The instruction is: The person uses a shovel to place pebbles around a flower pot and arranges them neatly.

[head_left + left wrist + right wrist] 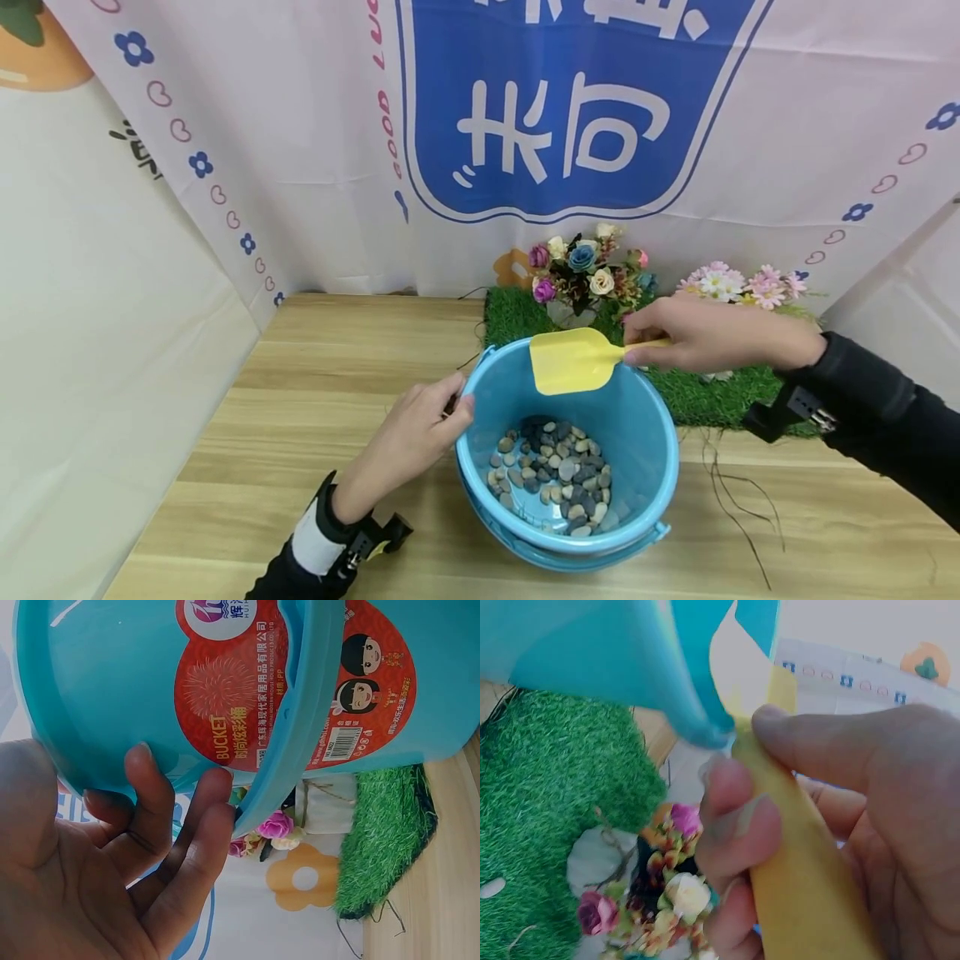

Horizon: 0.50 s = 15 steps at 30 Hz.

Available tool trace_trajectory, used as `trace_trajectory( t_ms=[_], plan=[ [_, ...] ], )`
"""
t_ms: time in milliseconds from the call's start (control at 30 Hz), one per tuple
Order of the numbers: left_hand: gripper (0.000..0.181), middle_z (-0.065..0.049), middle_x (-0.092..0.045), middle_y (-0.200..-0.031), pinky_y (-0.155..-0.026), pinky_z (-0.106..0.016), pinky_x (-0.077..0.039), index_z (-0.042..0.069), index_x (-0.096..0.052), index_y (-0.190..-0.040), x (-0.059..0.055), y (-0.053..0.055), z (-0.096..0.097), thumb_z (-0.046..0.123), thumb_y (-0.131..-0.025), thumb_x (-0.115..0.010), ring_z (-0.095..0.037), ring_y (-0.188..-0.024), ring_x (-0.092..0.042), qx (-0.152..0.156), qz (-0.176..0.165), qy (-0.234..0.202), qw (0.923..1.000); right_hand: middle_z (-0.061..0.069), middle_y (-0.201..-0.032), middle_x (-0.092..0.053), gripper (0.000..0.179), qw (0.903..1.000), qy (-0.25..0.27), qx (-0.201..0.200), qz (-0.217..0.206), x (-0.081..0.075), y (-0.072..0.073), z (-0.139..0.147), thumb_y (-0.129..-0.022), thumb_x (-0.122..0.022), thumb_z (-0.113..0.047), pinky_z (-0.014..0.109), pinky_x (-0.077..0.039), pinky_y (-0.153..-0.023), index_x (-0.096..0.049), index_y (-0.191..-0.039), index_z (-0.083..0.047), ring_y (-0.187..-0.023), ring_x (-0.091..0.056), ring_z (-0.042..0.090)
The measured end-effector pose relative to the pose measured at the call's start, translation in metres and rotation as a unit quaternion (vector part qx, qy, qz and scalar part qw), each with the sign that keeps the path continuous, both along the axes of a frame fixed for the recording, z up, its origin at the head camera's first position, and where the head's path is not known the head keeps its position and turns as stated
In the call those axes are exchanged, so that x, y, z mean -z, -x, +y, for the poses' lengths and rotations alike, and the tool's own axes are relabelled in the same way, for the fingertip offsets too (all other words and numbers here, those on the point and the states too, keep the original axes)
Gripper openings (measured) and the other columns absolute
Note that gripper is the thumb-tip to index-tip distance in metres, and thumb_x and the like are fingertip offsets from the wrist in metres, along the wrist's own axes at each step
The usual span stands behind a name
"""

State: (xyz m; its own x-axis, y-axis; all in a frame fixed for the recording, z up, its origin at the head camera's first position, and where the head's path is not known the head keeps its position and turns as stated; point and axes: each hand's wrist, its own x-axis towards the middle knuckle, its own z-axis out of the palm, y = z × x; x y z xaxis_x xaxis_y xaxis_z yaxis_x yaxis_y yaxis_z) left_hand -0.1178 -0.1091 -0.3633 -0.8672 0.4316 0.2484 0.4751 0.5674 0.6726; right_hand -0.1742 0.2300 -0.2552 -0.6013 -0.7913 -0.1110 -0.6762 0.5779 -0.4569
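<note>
Head view: grasping scoop (573, 362) with right fingers (742, 832), bucket (645, 425) with left fingers (150, 802).
Probably starting to scoop stones (555, 467); should dip low next.

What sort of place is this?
Likely a small staged tabletop set: a printed cloth hangs behind a wood-grain tabletop, dressed with a grass mat and flower arrangements.

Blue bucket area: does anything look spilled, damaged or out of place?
Loose dark threads trail onto the table beside the grass mat, perhaps from fraying. A pale, pebble-like piece lies on the mat, while the pebbles sit inside the bucket.
</note>
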Motion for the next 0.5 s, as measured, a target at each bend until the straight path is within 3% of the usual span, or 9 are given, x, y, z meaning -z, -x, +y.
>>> trace_trajectory(
  t_ms=[133,333,500],
  plan=[
    [0.016,0.006,-0.043,-0.058,-0.040,-0.025,-0.036,0.018,-0.046,-0.078,0.000,0.000,0.000,0.022,-0.094,-0.043,-0.006,-0.047,-0.044,0.002,0.001,0.001,1.0000,-0.009,-0.061,-0.042,0.014,0.9969,-0.050,0.032,0.051,-0.003,-0.009,-0.014,-0.091,-0.057,-0.029,0.026,-0.035,-0.049,-0.056,-0.080,-0.021,-0.049,-0.037,0.005],
    [0.016,0.007,-0.044,-0.058,-0.040,-0.025,-0.036,0.020,-0.047,-0.079,-0.002,0.000,0.000,0.023,-0.094,-0.044,-0.006,-0.046,-0.044,-0.001,-0.001,-0.001,1.0000,-0.007,-0.056,-0.032,0.023,0.9802,-0.112,0.047,0.156,-0.005,-0.022,-0.038,-0.086,-0.063,-0.030,0.026,-0.027,-0.044,-0.048,-0.071,-0.022,-0.046,-0.031,0.006],
    [0.016,0.007,-0.045,-0.058,-0.040,-0.025,-0.037,0.020,-0.047,-0.079,-0.002,-0.001,0.000,0.023,-0.094,-0.044,-0.005,-0.046,-0.045,0.000,-0.004,0.000,1.0000,-0.006,-0.056,-0.030,0.025,0.9735,-0.135,0.032,0.182,-0.001,-0.030,-0.058,-0.085,-0.064,-0.030,0.026,-0.026,-0.044,-0.047,-0.069,-0.022,-0.046,-0.031,0.008]
  ],
)
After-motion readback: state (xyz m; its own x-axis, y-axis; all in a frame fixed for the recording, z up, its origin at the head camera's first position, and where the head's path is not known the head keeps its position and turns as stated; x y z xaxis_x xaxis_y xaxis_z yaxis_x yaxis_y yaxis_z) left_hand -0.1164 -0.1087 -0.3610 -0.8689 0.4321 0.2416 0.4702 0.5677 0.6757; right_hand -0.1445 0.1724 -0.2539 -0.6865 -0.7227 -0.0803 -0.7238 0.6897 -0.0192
